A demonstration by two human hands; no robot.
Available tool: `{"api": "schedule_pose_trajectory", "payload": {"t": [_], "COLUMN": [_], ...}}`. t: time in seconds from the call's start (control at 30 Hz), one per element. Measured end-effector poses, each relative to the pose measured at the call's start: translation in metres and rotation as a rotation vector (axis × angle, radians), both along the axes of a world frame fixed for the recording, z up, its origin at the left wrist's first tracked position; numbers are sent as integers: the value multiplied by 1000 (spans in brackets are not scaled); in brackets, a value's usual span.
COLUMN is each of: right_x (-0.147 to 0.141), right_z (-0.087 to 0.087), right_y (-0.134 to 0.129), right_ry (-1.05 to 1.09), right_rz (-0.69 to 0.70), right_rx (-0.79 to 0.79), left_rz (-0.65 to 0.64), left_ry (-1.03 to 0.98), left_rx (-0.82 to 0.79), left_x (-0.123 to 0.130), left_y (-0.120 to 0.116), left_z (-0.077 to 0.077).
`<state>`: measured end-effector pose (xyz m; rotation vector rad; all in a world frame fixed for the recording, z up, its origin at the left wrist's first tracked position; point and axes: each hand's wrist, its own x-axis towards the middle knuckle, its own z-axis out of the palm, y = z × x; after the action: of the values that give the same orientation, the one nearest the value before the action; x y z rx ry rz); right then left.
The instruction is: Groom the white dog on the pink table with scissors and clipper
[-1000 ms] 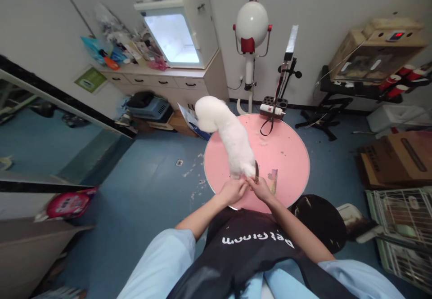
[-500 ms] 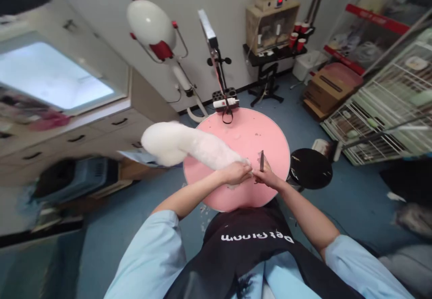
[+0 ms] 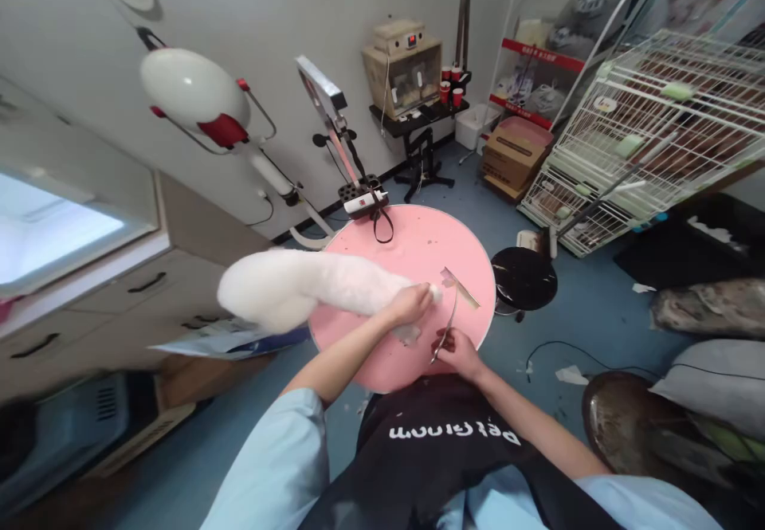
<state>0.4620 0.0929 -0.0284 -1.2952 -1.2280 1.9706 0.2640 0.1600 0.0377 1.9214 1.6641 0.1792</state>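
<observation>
A white fluffy dog (image 3: 352,279), seen from above, stretches across the left of a round pink grooming table (image 3: 418,227); its face does not show. My left hand (image 3: 412,304) is closed around a limb of the dog, with the white furry tip poking out past the fingers. Near the table's front edge, my right hand (image 3: 459,353) grips curved scissors (image 3: 453,316) by the handles, blades pointing away from me. A metal comb (image 3: 461,288) lies flat on the table beyond the scissor tips, apart from both hands.
A power strip and holder (image 3: 364,202) sit at the table's back edge, with a black loop hanging there. A white dryer (image 3: 194,88) stands behind on the left. On the right are a black round stool (image 3: 524,278) and wire cages (image 3: 645,131). Drawers (image 3: 147,283) line the left.
The comb that was in my right hand now lies on the table. My right hand has drawn back toward me with the scissors. My left hand still grips the limb; the view has turned right.
</observation>
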Motion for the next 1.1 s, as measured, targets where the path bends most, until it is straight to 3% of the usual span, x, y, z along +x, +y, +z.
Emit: {"api": "schedule_pose_trajectory", "payload": {"t": [0.1,0.23,0.37,0.7,0.97,1.1], "right_x": [-14,-19,-14,6,-3,2], "right_z": [0,4,1,-6,9,12], "right_y": [-8,12,24,19,30,34], "right_ry": [-32,-117,-144,-213,-194,-195], "right_rz": [45,128,192,332,302,333], "right_rx": [201,366,384,426,548,522], "left_rz": [13,-29,-100,-158,-219,-199], "left_ry": [-60,-68,-12,-17,-120,-134], "left_rx": [2,-9,-13,-26,-10,2], "left_x": [1,2,1,-4,-4,-3], "left_y": [1,-1,-3,-1,-3,-2], "left_z": [-1,-1,3,2,0,-1]}}
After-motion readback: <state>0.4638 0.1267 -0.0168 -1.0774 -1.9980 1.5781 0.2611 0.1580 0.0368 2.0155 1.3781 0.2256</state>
